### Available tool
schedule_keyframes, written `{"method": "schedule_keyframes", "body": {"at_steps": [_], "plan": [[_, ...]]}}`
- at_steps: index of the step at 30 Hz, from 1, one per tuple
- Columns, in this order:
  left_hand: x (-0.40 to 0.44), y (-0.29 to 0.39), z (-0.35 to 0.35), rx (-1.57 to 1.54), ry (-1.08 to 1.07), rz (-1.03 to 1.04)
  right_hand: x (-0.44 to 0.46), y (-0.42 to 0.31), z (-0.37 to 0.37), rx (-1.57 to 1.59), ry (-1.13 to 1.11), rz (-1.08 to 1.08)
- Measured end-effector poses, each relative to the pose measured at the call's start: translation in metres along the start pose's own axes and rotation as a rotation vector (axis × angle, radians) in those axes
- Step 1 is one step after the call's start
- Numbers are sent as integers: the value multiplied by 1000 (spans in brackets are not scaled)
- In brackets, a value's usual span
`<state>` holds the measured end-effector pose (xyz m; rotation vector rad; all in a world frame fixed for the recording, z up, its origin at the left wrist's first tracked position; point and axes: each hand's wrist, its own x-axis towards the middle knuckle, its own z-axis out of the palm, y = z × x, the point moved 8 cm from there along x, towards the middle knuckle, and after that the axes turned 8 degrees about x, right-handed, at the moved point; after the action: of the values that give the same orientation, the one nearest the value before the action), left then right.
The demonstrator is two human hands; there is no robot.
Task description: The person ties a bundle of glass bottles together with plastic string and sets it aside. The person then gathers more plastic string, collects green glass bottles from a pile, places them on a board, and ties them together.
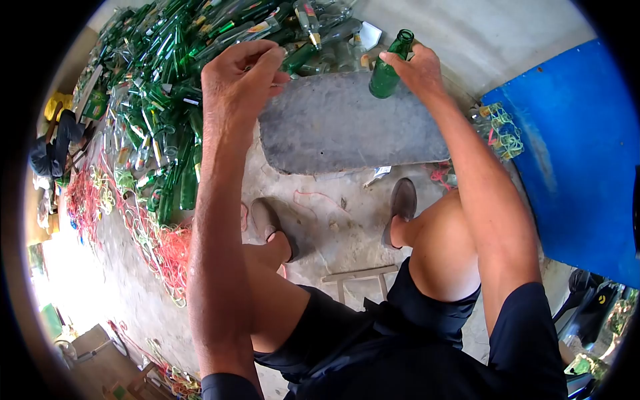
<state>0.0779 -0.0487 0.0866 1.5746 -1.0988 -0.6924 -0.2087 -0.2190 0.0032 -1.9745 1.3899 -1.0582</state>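
- The right hand (424, 68) is closed around a green bottle (385, 79), thumb and fingers on its upper body below the open mouth.
- That bottle is at the far right part of a gray board (333, 127) (whether its base touches the surface, I cannot tell).
- The left hand (241, 72), well apart from the right, has its fingers curled near the board's far left corner; I cannot tell whether it grips anything.
- Beyond and left of the board, many bottles (167, 70), mostly green, lie heaped.
- Reddish twine (172, 259) lies tangled on the floor by the heap.
- A blue panel (580, 153) leans at the right.
- Two brown shoes (265, 219) flank the near floor.
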Motion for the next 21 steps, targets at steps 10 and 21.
{"method": "schedule_keyframes", "body": {"at_steps": [10,21], "plan": [[-5,-6,-2,90,-70,-39,6,41,0,-85,40,34],[-9,-21,4,121,-46,-78,4,60,-13,-36,192,303]]}}
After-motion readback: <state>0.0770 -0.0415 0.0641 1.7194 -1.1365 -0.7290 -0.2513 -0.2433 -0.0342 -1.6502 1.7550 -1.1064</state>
